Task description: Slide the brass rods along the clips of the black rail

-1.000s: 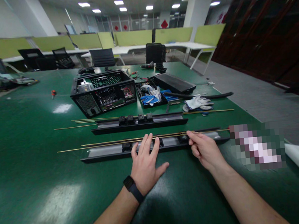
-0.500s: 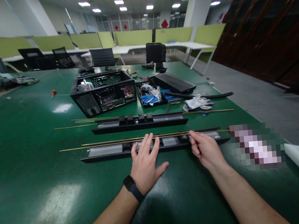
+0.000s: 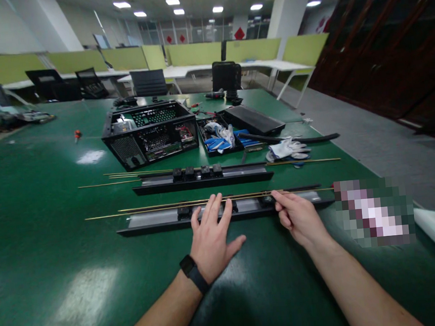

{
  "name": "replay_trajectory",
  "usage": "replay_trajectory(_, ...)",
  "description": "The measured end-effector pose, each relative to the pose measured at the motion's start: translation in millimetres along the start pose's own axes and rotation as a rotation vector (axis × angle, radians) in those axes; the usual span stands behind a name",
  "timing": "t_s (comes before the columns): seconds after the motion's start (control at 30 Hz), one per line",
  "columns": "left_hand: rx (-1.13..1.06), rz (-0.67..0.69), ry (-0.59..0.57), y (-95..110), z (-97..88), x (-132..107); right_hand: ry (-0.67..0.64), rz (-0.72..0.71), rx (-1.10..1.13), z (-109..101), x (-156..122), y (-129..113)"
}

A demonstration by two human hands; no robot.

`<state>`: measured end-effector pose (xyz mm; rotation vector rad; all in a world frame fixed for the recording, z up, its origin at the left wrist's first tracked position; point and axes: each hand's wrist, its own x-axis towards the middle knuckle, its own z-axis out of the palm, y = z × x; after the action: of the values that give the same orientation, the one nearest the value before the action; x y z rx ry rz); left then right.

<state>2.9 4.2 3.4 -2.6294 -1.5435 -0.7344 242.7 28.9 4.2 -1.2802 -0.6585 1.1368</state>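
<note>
Pinching a thin brass-coloured rod [image 3: 251, 195] between thumb and finger, the right hand [image 3: 300, 214] sits at about three o'clock on a dial centred on the near black channel [image 3: 154, 228]. The left hand [image 3: 211, 237] lies at six o'clock with its fingers spread toward twelve; it clasps nothing, and whether its fingertips press on the metal or only hover cannot be told. The rod runs lengthwise above the channel and its black blocks [image 3: 184, 213], with a second rod [image 3: 141, 208] close alongside (the two nearly merge by the right hand, so which one is pinched is hard to say). One left end juts out at nine o'clock, past the channel.

By its look, the rod should be very light, hard and smooth, stiff over a short span yet whippy along its whole length, and apt to roll between the fingers. A sideways push could kink it. Best to hold it in a fingertip pinch near a block, with a light second touch toward nine o'clock steadying the overhang. At twelve o'clock lies a far black channel [image 3: 204, 184], also on the green tabletop [image 3: 154, 275].
</note>
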Motion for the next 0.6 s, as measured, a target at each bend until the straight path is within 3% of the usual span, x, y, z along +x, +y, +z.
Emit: replay_trajectory(0.6, 0.003, 0.008, 0.002, 0.0, -1.4, 1.4, 0.008, -0.011, 0.038, -1.0, 0.7, 0.4)
